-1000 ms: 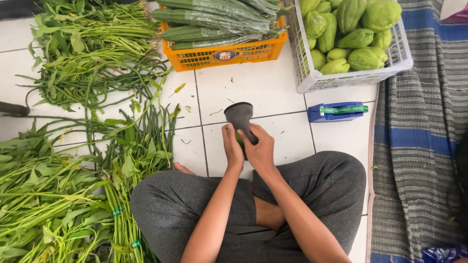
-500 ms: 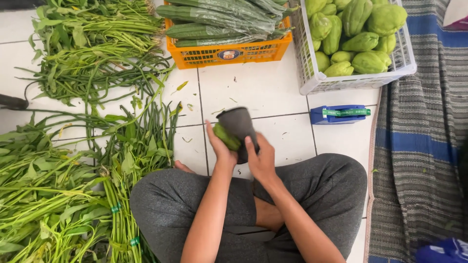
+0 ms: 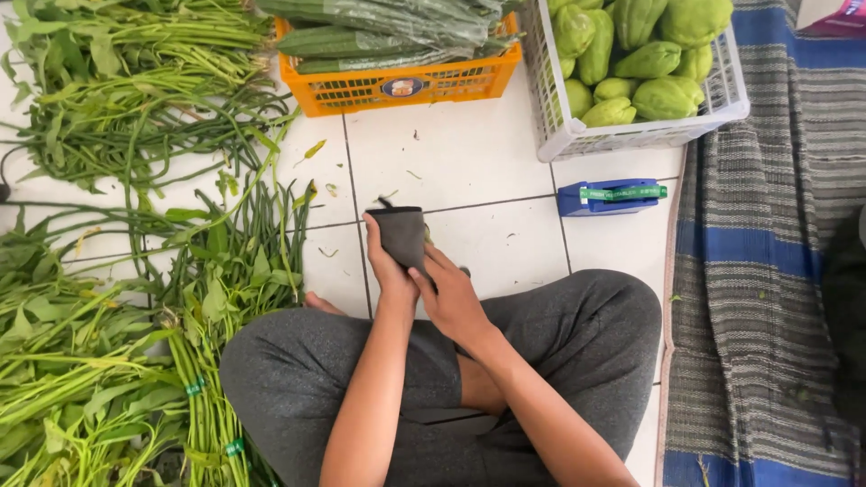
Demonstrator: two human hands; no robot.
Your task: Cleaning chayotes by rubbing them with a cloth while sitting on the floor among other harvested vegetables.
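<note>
Fingers of both hands closed on dark pouch (image 3: pixel 402 236).
Left hand (image 3: pixel 388 271) and right hand (image 3: pixel 451 298) overlap it; pouch contents hidden; soft matte fabric, beside blue tape dispenser (image 3: pixel 610 196).

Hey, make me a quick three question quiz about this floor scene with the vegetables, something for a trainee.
1. True or false: both hands touch the dark grey pouch.
2. Which container holds the pale green chayotes? A) orange crate B) white basket C) blue dispenser
3. What lies on the tile between the white basket and the person's knee?

Key
1. True: the left hand and right hand both grip it.
2. B; the orange crate holds long wrapped green vegetables.
3. The blue tape dispenser.
</note>
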